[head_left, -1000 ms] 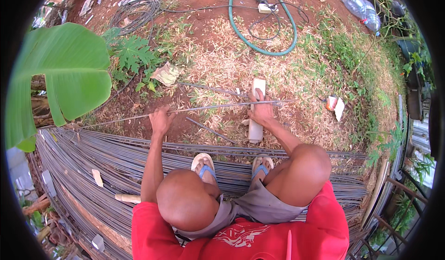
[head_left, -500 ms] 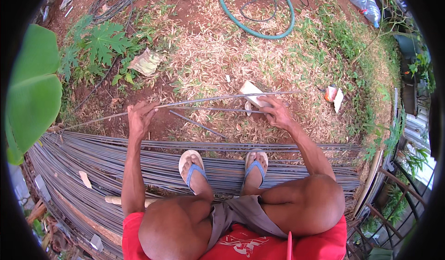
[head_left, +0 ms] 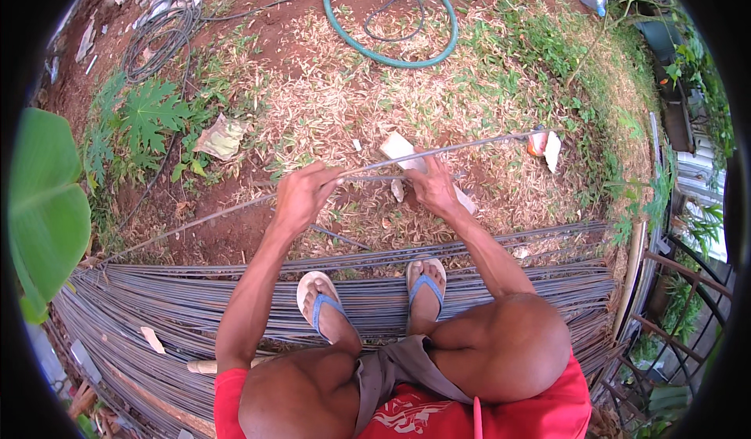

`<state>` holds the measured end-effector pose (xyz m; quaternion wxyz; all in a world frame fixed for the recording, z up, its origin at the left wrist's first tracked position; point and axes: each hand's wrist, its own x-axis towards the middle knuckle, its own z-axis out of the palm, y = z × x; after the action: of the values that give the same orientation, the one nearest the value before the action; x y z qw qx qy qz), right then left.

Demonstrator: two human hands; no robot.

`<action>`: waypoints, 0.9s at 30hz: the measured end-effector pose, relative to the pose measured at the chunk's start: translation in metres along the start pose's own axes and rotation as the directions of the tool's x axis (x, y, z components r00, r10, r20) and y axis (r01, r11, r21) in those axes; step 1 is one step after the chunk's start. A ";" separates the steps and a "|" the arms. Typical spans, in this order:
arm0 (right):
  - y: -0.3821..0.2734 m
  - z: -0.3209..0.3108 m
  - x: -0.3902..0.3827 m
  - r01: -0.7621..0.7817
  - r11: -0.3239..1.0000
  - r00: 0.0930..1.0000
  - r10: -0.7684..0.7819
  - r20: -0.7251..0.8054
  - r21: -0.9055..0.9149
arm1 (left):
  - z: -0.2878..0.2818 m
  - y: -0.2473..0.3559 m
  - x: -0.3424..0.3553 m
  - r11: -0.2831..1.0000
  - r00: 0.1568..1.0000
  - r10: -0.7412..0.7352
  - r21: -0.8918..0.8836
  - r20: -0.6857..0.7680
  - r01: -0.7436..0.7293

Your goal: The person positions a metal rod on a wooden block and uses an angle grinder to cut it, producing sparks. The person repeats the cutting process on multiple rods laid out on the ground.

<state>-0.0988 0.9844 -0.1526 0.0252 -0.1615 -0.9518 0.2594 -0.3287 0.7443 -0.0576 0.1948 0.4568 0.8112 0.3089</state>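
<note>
I squat on a pile of long steel bars (head_left: 195, 306) with my feet in sandals. My left hand (head_left: 301, 196) is closed around a long thin steel rod (head_left: 469, 145) that runs from lower left to upper right above the ground. My right hand (head_left: 430, 188) grips the same rod a little to the right, over a white block (head_left: 397, 146) lying on dry grass. A second thin rod (head_left: 195, 221) trails off to the left along the soil.
A green hose (head_left: 391, 52) loops at the top, with a coil of wire (head_left: 156, 32) at top left. A large green leaf (head_left: 43, 212) hangs at the left edge. Crumpled paper (head_left: 220, 138) lies by a small plant. A metal railing (head_left: 680, 282) stands at the right.
My left hand has moved right along the rod, closer to my right hand. The rod's right end now tilts upward. My view has shifted left and up.
</note>
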 end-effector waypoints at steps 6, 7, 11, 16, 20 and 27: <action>-0.048 0.042 0.004 -0.114 0.988 0.979 0.129 -0.158 0.103 | 0.086 0.058 0.072 0.991 0.980 0.085 -0.115 0.182 -0.064; -0.046 0.045 -0.007 -0.121 0.993 0.981 0.121 -0.154 0.007 | 0.095 0.064 0.073 0.991 0.968 0.080 -0.121 0.237 -0.052; -0.041 0.001 -0.030 -0.024 1.000 1.000 0.024 0.011 0.017 | 0.098 0.015 0.040 0.990 0.989 0.115 -0.090 0.096 -0.107; 0.042 -0.063 -0.097 -0.070 0.981 0.998 0.068 -0.015 -0.184 | 0.088 0.009 0.041 0.980 0.982 0.183 0.076 0.055 -0.187; 0.072 -0.101 -0.111 -0.454 0.828 0.888 0.452 -0.089 -0.328 | 0.094 -0.011 0.032 0.994 0.989 0.090 0.047 0.116 -0.096; 0.108 -0.066 -0.141 -0.678 0.513 0.449 0.856 -0.257 0.526 | 0.059 -0.014 0.010 0.999 0.974 0.033 -0.023 0.226 -0.029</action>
<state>0.0751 1.0595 -0.1451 0.1697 -0.6339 -0.6659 0.3548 -0.3071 0.7664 -0.1100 0.2856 0.4996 0.7734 0.2658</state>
